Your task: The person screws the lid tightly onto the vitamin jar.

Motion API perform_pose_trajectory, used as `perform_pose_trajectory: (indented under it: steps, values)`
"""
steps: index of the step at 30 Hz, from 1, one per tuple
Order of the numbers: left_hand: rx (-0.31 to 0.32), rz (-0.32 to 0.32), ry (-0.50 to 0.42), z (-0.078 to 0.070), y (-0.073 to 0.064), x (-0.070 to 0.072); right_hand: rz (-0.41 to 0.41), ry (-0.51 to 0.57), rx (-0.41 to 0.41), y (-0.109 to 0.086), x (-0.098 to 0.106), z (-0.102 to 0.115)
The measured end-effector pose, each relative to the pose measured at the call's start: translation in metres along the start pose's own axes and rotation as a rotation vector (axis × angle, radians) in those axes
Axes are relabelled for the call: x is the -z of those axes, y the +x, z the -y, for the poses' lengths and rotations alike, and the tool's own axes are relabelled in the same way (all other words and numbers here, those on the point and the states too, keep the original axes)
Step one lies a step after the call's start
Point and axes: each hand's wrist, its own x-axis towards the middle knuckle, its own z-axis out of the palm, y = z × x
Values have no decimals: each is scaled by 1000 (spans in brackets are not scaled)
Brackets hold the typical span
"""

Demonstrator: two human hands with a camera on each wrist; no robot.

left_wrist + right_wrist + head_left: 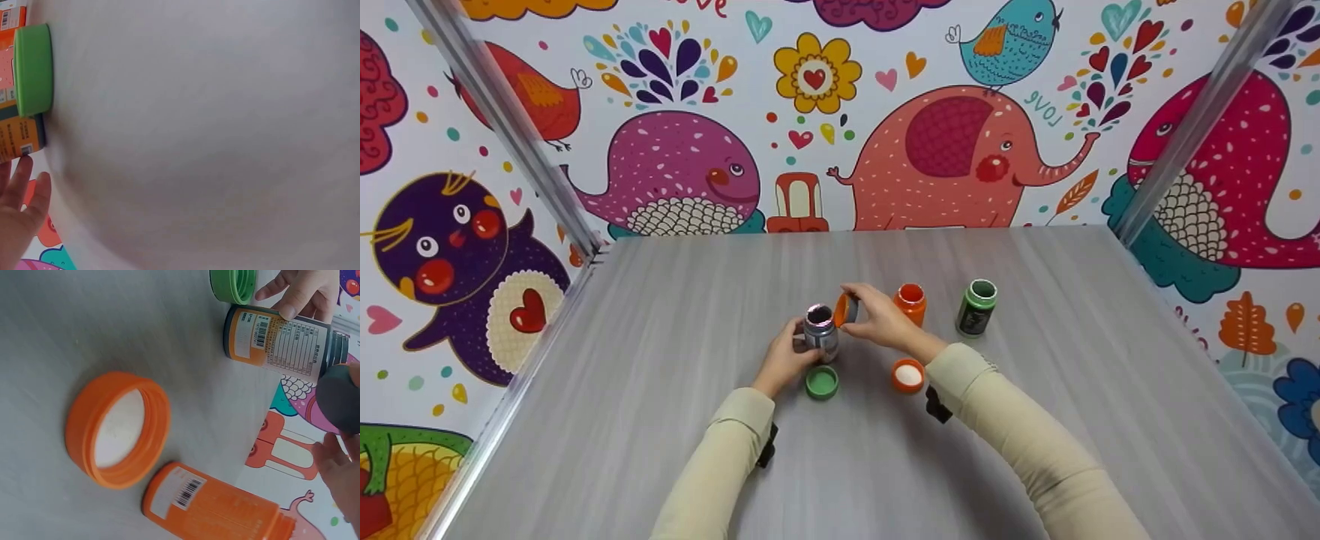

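My left hand (781,362) grips an uncapped dark grey bottle (821,343), thumb on the near side and fingers around its left. The bottle stands upright, its mouth facing up. Its orange-and-white printed label shows in the right wrist view. Between the thumb and fingers of my right hand (879,321) is a dark grey screw cap (337,399) with an orange inside. The cap is tipped on its side close to the bottle's mouth, its inside turned toward the bottle. Just in front of the bottle lies a green cap (822,382).
An open orange bottle (912,298) stands behind my right hand, partly hidden by it. Farther right is an open dark green bottle (976,311). An orange cap (907,376) with a white inside lies near my right wrist. Patterned panels (802,150) border the grey table (660,337).
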Motion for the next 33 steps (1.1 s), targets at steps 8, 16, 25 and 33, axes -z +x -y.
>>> perform_pose_trajectory:
  steps: [8, 16, 25, 33]
  values:
    - [-54, -15, -20, 4, 1, 2, -50, 323, -165, 2, -8, -2]
    - [-29, 6, -28, 3, 1, 5, -63, 243, -78, 4, -12, 1]
    - [-12, 21, -6, 2, 1, 5, 22, 88, -57, 11, -13, 12]
    - [3, 15, -32, 3, -1, 4, 60, -38, 50, 15, -15, 18]
